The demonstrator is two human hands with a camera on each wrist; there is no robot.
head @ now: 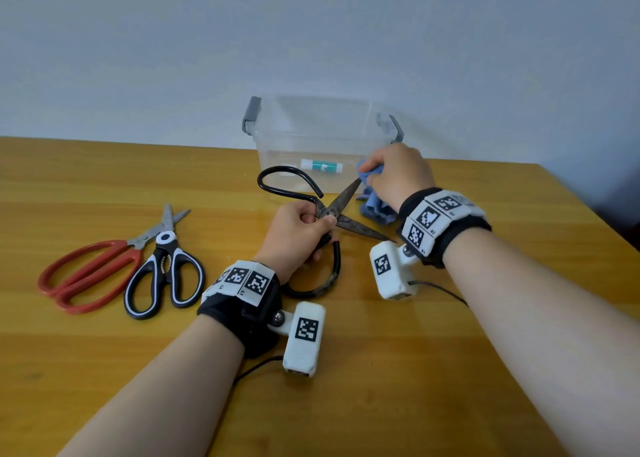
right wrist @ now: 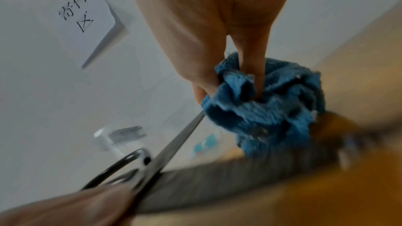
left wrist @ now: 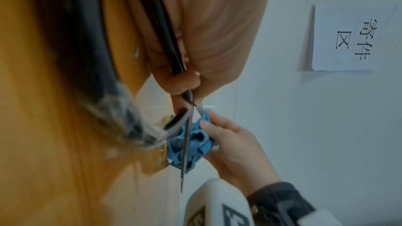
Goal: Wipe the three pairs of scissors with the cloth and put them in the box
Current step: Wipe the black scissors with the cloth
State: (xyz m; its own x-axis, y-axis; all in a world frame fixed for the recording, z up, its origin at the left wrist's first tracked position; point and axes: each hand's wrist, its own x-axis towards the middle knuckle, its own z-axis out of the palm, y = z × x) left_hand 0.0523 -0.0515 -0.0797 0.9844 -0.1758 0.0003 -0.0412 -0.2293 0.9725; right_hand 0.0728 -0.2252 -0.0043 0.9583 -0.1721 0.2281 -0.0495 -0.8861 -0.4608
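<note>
My left hand [head: 299, 230] grips the black iron scissors [head: 343, 202] near their pivot, blades spread apart above the table. My right hand [head: 391, 174] pinches the blue cloth [head: 375, 207] around the tip of the upper blade [right wrist: 174, 142]; the cloth [right wrist: 267, 109] hangs bunched below the fingers. The lower blade [left wrist: 186, 143] points free toward my right wrist. Red-handled scissors [head: 86, 273] and black-and-white kitchen scissors [head: 166, 269] lie side by side on the table at the left. The clear plastic box [head: 311, 138] stands behind my hands, lid off.
The box has grey latches [head: 251, 115] and holds a small white and teal tube [head: 322, 166]. The wooden table [head: 381, 370] ends at a pale wall behind the box. A paper sign [left wrist: 348, 37] hangs on the wall.
</note>
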